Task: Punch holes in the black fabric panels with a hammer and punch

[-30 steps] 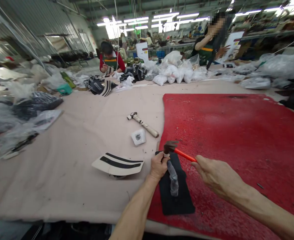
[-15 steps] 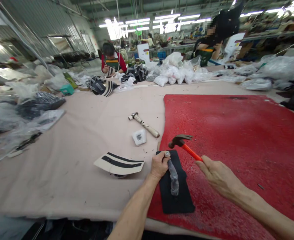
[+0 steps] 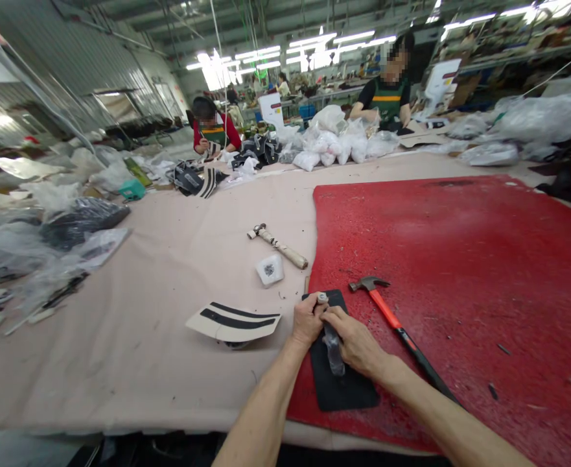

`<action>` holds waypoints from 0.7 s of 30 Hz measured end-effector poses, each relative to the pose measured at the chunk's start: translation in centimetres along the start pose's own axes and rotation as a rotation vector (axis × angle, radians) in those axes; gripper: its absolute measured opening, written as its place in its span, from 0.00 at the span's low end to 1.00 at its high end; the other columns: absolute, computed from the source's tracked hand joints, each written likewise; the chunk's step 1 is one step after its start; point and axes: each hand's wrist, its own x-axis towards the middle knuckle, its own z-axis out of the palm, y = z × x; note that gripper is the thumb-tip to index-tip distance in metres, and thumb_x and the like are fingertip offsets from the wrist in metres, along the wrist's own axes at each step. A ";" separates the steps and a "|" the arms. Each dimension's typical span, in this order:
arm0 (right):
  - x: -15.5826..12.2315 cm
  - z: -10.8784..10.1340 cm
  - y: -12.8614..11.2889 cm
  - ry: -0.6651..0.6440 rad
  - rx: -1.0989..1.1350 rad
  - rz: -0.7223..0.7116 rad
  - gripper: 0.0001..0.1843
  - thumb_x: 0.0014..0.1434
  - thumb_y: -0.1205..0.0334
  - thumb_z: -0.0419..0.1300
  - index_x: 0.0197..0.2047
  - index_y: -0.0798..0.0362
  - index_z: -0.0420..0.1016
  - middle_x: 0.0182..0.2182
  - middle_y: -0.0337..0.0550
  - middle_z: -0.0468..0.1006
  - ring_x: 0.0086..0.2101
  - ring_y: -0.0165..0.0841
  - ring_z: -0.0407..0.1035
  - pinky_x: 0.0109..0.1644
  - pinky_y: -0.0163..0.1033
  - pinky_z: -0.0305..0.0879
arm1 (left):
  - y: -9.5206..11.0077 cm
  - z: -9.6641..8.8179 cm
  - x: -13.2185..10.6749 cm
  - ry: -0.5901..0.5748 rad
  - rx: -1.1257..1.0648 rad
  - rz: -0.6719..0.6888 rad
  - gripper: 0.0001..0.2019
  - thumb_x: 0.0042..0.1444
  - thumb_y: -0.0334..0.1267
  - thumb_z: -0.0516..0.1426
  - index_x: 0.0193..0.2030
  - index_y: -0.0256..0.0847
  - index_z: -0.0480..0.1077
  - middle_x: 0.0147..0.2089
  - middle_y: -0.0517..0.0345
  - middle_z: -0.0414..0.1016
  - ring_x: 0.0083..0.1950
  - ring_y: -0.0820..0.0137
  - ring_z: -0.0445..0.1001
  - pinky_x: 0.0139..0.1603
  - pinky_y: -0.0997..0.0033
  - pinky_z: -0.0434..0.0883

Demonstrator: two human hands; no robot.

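Note:
My left hand is closed around a short metal punch, whose round top shows above the fist; its lower end is hidden. Right beside it my right hand is closed at the upper end of a strap wrapped in clear plastic, its fingertips close to the left hand. The strap lies along a flat black panel, which rests on the red mat. To the right of my hands a claw hammer with an orange and black handle lies on the mat.
The red mat covers the table's right side. Left of it lie another hammer with a wrapped handle, a white box of small metal pieces and a curved cream piece with black stripes. Plastic bags and two seated people are beyond.
My right hand has put the claw hammer down on the mat and moved left to the plastic-wrapped strap. My left hand stays on the punch. The far right person has leaned down.

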 end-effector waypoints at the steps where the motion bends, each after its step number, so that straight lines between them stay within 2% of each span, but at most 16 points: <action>1: 0.1 1.0 0.0 0.031 0.010 -0.007 0.12 0.67 0.68 0.51 0.50 0.52 0.70 0.46 0.47 0.72 0.44 0.35 0.71 0.47 0.40 0.70 | 0.1 -0.1 0.4 0.041 -0.070 -0.068 0.06 0.57 0.34 0.57 0.36 0.39 0.76 0.33 0.56 0.80 0.35 0.69 0.76 0.40 0.71 0.71; 4: -0.2 2.8 0.7 0.149 -0.042 -0.043 0.08 0.69 0.64 0.53 0.46 0.52 0.73 0.44 0.49 0.73 0.45 0.38 0.71 0.48 0.43 0.71 | 0.7 -1.1 1.9 0.306 -0.403 -0.300 0.10 0.54 0.42 0.60 0.34 0.36 0.74 0.31 0.55 0.79 0.31 0.70 0.76 0.37 0.71 0.73; 6: -0.6 3.0 1.1 0.207 -0.059 -0.094 0.09 0.69 0.64 0.53 0.48 0.52 0.73 0.47 0.50 0.74 0.47 0.39 0.71 0.50 0.45 0.72 | 1.6 -2.4 2.4 0.402 -0.555 -0.331 0.13 0.51 0.44 0.63 0.36 0.35 0.74 0.31 0.55 0.80 0.31 0.70 0.77 0.38 0.70 0.74; 9: -1.0 2.4 1.2 0.273 -0.038 -0.149 0.12 0.69 0.65 0.53 0.53 0.53 0.72 0.48 0.52 0.74 0.49 0.39 0.71 0.51 0.44 0.73 | 3.5 -4.8 1.3 0.343 -0.505 -0.254 0.14 0.51 0.43 0.65 0.39 0.35 0.75 0.35 0.54 0.81 0.36 0.70 0.78 0.43 0.71 0.74; 12: -1.5 1.7 1.2 0.327 -0.054 -0.239 0.14 0.68 0.67 0.54 0.55 0.53 0.72 0.49 0.53 0.74 0.50 0.39 0.71 0.51 0.43 0.73 | 4.9 -6.6 -1.9 0.292 -0.379 -0.244 0.11 0.55 0.42 0.63 0.39 0.37 0.77 0.37 0.54 0.82 0.39 0.69 0.78 0.46 0.71 0.73; 14: -2.0 1.2 1.1 0.357 -0.086 -0.300 0.15 0.67 0.67 0.56 0.57 0.51 0.72 0.49 0.53 0.75 0.50 0.39 0.72 0.51 0.44 0.73 | 5.2 -7.1 -4.4 0.257 -0.306 -0.265 0.10 0.57 0.42 0.63 0.40 0.37 0.77 0.39 0.53 0.82 0.42 0.68 0.79 0.48 0.71 0.73; 16: -2.2 0.7 0.7 0.352 -0.096 -0.293 0.15 0.68 0.66 0.56 0.56 0.50 0.73 0.47 0.51 0.77 0.48 0.38 0.74 0.50 0.42 0.74 | 5.1 -7.2 -6.7 0.239 -0.258 -0.298 0.10 0.58 0.42 0.62 0.42 0.39 0.77 0.41 0.53 0.82 0.43 0.66 0.79 0.48 0.71 0.74; 19: -2.0 -0.4 -0.4 0.282 -0.052 -0.228 0.14 0.69 0.61 0.53 0.53 0.50 0.75 0.45 0.50 0.79 0.45 0.36 0.76 0.48 0.39 0.75 | 4.6 -7.2 -9.2 0.224 -0.194 -0.315 0.12 0.60 0.45 0.60 0.46 0.42 0.76 0.41 0.53 0.83 0.43 0.64 0.80 0.47 0.69 0.75; 21: -1.4 -1.2 -1.2 0.205 0.002 -0.186 0.14 0.70 0.60 0.52 0.51 0.49 0.76 0.44 0.49 0.79 0.43 0.35 0.77 0.45 0.36 0.75 | 4.0 -7.2 -10.3 0.209 -0.087 -0.293 0.11 0.61 0.46 0.58 0.44 0.45 0.77 0.40 0.54 0.82 0.42 0.62 0.80 0.45 0.66 0.77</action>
